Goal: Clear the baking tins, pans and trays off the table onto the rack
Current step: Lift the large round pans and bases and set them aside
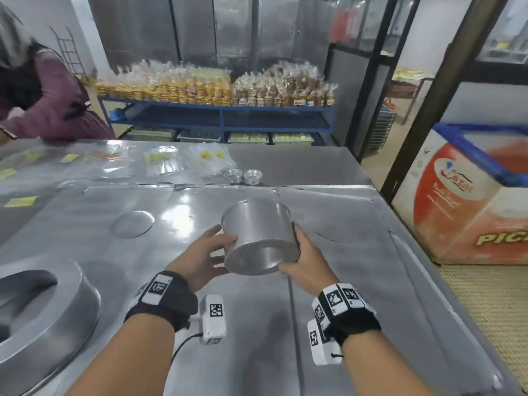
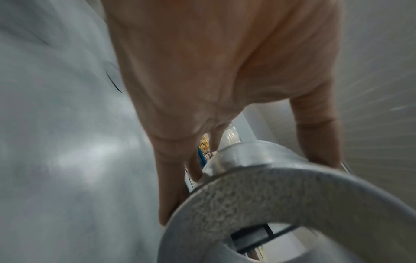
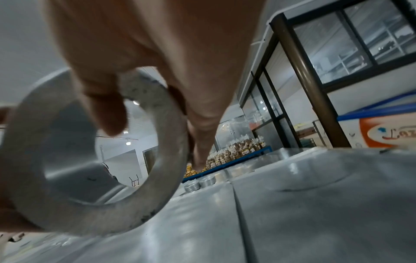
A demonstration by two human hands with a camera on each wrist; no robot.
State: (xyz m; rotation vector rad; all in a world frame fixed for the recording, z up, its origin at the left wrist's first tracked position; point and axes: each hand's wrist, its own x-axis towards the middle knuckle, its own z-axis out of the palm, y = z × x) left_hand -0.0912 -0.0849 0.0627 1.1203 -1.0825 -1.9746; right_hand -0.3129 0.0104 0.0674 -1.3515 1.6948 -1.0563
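My left hand (image 1: 200, 260) and right hand (image 1: 307, 257) clamp opposite sides of the ring tin (image 1: 258, 237), tilted just above the table (image 1: 357, 281). I should squeeze evenly, since smooth metal likely slips. Both palms face inward, wrists level. A bigger pan (image 1: 43, 310) waits left.

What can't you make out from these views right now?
- Rack: in no view, so where the tin goes is unknown.
- Big pan: cut off by the head view's left edge.
- Left hand: left wrist view blurred; fingertips hidden behind the tin.
- Right hand: fingers partly hidden by the tin's rim in the right wrist view.
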